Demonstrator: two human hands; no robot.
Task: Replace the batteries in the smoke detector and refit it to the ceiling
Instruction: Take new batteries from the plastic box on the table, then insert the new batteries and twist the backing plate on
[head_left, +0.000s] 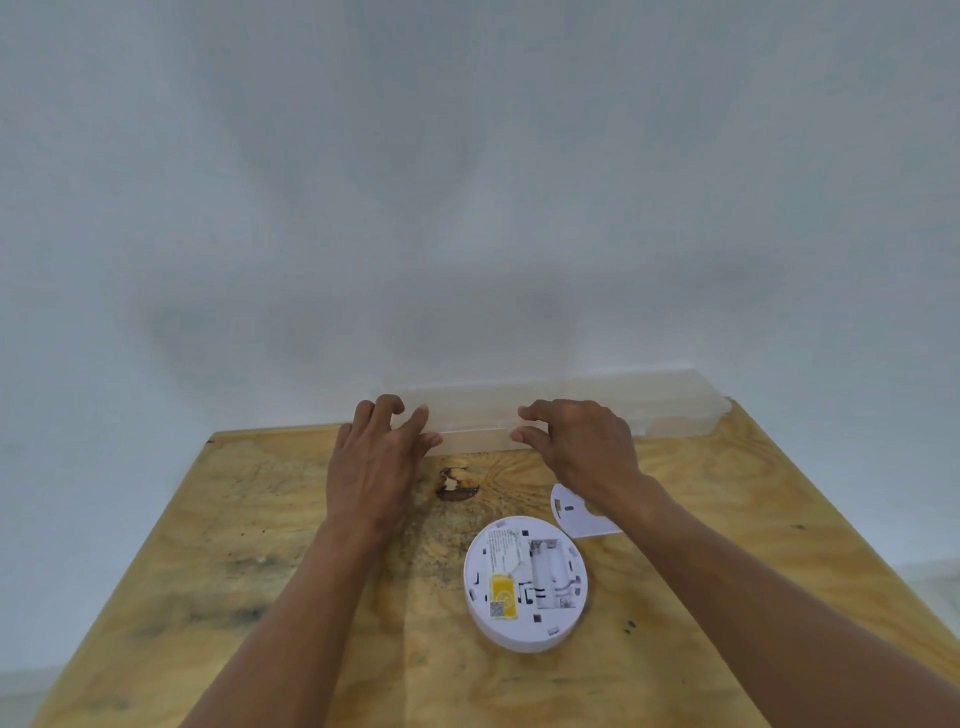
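Observation:
A round white smoke detector (524, 582) lies back-side up on the plywood table (260, 545), its battery bay open and a yellow label on it. A white mounting plate (571, 512) lies just behind it, partly under my right wrist. Against the wall stands a long clear plastic box (571, 405). My left hand (376, 457) touches the box's left end with fingers curled on its lid edge. My right hand (582, 441) pinches the front edge of the lid near the middle. No batteries are visible.
A white wall (467, 182) rises directly behind the table. A dark knot (457, 483) marks the wood between my hands. The table's left and right edges slope away toward the floor.

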